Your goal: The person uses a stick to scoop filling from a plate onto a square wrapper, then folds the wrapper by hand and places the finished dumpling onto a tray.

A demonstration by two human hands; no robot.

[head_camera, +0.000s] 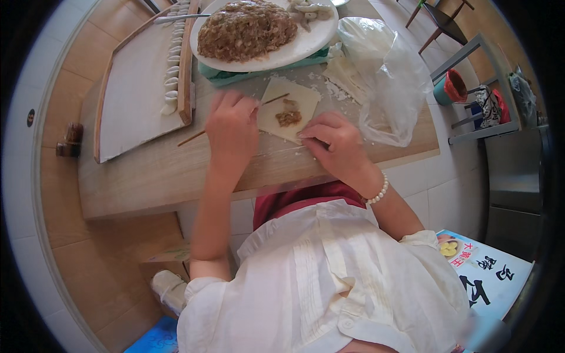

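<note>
My left hand [231, 128], blurred, is closed around a thin wooden stick [190, 138], whose far end reaches over a square dough wrapper [271, 117]. A small mound of minced filling [289, 118] with a pale piece beside it lies on the wrapper. Thumb and fingers of my right hand [335, 148] pinch the wrapper's near right edge. Beyond the hands, a large white oval plate [315, 48] holds a heap of brown minced filling [247, 31] and what look like peeled shrimps [311, 9]. A metal utensil [181, 18] rests with its end at the heap.
On the left is a wood-framed tray [132, 101] with a row of folded dumplings [171, 81] along its right side. A clear plastic bag [388, 84] and more wrappers [346, 73] lie on the right of the wooden table [145, 189]. The plate stands on a green package [225, 78].
</note>
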